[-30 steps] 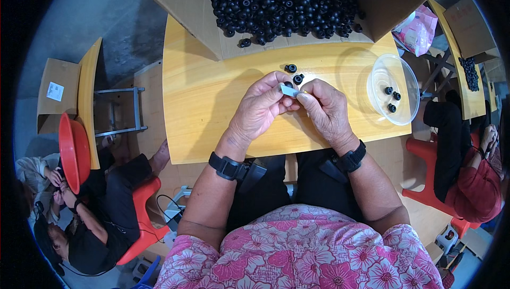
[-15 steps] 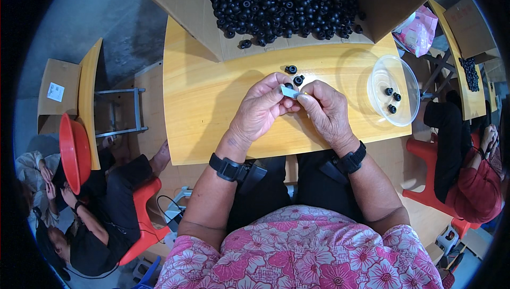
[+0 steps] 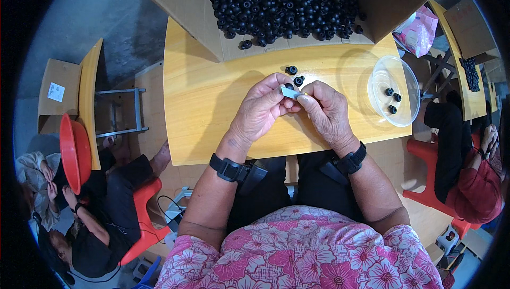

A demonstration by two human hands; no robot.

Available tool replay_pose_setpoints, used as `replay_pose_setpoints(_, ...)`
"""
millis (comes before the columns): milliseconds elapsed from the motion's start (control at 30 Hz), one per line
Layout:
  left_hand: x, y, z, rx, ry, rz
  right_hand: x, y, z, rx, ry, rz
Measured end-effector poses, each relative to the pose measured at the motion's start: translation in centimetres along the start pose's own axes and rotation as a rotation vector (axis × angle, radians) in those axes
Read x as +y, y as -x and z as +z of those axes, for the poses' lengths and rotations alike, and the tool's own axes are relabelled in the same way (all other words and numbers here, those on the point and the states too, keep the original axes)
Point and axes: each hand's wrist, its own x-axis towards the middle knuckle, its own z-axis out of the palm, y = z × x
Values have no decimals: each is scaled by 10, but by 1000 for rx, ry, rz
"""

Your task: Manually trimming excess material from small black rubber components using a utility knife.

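Note:
Over the front half of the wooden table, my two hands meet. My left hand [image 3: 255, 109] is closed with its fingertips around a small black round part [image 3: 289, 85], most of which they cover. A small flat silver-grey blade [image 3: 288, 93] lies against that part. My right hand [image 3: 328, 112] pinches the blade's right end between thumb and fingers. Just beyond my fingertips, two loose black parts [image 3: 299, 81] lie on the tabletop. To the right, a clear round plastic tub [image 3: 376, 71] has three more black parts [image 3: 397, 97] in it.
A cardboard box [image 3: 183, 18] at the table's far side lies open toward me, heaped with black parts [image 3: 281, 5]. The wooden table [image 3: 212, 143] ends close to my lap. People sit on red stools [image 3: 142, 212] at left and right. A red basin [image 3: 74, 153] stands at left.

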Motion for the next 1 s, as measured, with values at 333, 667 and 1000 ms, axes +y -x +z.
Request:
replay_pose_setpoints(333,0,0,0,-25,13,9,-1,-1,0,7,18,-7)
replay_pose_setpoints(667,-1,1,6,46,-11,16,3,-3,-2,103,0,53)
replay_pose_setpoints(1000,1,0,4,26,-2,13,4,-5,-3,108,-50,32)
